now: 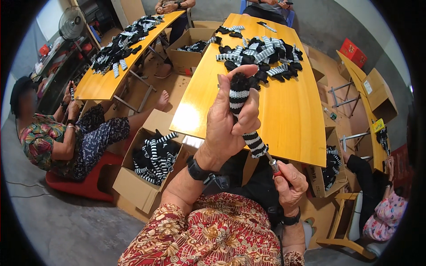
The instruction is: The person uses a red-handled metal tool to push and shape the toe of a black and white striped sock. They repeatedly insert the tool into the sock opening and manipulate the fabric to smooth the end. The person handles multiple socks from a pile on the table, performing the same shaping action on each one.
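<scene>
Left hand (230, 119) up at frame centre, fingers wrapped tight round black-and-white striped sock (243, 111), sock drawn over thin rod (270, 160). Right hand (289, 184) lower right of centre, clenched on rod's red-tipped handle. Sock held in air above near edge of yellow worktop (288, 115). Pile of socks (262, 55) at top centre of worktop, well apart. Open box of socks (153, 159) lower left. Risk, as I judge it: rod tip poking through knit, or sock slipping off if left grip loosens.

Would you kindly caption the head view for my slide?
Left hand grips a striped sock on a rod; right hand holds its red handle.
</scene>
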`<action>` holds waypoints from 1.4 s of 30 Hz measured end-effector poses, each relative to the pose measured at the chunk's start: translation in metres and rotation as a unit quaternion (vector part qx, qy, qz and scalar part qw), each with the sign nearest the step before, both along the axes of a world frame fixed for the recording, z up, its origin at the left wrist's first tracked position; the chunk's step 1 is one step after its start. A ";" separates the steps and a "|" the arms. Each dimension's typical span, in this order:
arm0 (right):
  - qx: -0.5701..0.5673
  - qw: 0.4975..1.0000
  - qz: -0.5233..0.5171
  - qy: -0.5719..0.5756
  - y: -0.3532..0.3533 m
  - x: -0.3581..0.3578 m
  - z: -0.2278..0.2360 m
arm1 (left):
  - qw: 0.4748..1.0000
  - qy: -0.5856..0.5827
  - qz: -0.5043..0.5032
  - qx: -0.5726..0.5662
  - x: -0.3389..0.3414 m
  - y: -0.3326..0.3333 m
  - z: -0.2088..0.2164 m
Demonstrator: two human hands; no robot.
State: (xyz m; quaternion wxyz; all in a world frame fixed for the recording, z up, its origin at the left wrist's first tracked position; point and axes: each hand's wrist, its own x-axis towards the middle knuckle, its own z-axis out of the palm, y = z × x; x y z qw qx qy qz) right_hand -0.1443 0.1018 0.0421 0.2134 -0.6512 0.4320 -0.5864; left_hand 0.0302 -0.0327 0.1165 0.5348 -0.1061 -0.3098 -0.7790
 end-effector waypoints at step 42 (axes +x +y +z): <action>0.054 0.996 -0.062 -0.046 0.014 0.021 -0.029 | 0.990 0.028 0.029 0.133 -0.014 -0.012 -0.028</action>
